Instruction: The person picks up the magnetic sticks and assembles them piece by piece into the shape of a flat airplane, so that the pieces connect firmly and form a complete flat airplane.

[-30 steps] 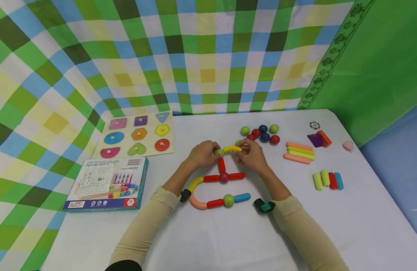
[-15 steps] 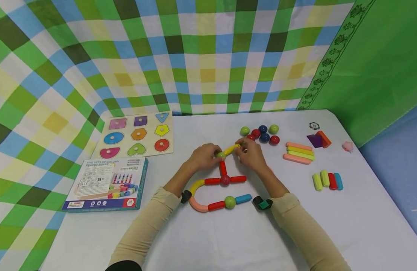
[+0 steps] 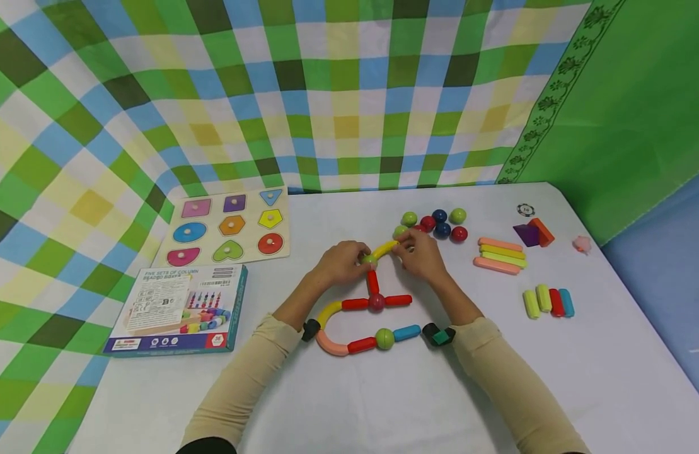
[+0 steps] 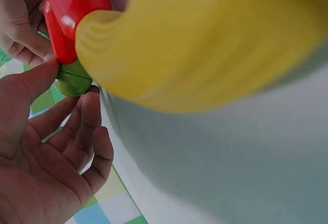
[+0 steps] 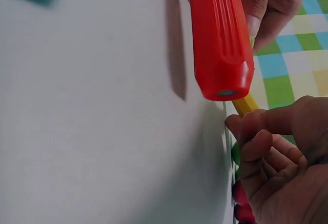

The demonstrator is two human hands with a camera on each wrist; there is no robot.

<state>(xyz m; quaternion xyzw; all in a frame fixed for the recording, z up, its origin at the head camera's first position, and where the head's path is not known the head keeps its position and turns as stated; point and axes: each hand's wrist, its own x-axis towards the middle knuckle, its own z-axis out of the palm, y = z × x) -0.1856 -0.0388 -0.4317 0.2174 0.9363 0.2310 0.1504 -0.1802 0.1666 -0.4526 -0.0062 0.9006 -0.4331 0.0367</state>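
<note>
My left hand [image 3: 342, 261] pinches a green ball [image 3: 370, 260] between thumb and fingertips, as the left wrist view also shows. A red stick [image 3: 373, 282] runs from that ball down to a dark red ball [image 3: 376, 303]. With thumb and fingertips, my right hand [image 3: 421, 254] holds the far end of a yellow curved stick [image 3: 386, 248], whose other end meets the green ball. Below lies a joined chain: another yellow curved stick [image 3: 329, 311], a salmon curved stick [image 3: 330, 344], red sticks, a second green ball [image 3: 385, 338] and a blue stick [image 3: 407, 332].
Loose green, red and blue balls [image 3: 442, 231] lie just beyond my right hand. Right of it are straight sticks [image 3: 499, 255], short sticks [image 3: 556, 302] and purple and orange pieces [image 3: 527, 235]. A shape puzzle board [image 3: 247, 221] and a box [image 3: 176, 309] stand left.
The yellow curved stick has swung from lying level to slanting up to the right from the green ball. Both hands and the joined pieces have shifted slightly toward me.
</note>
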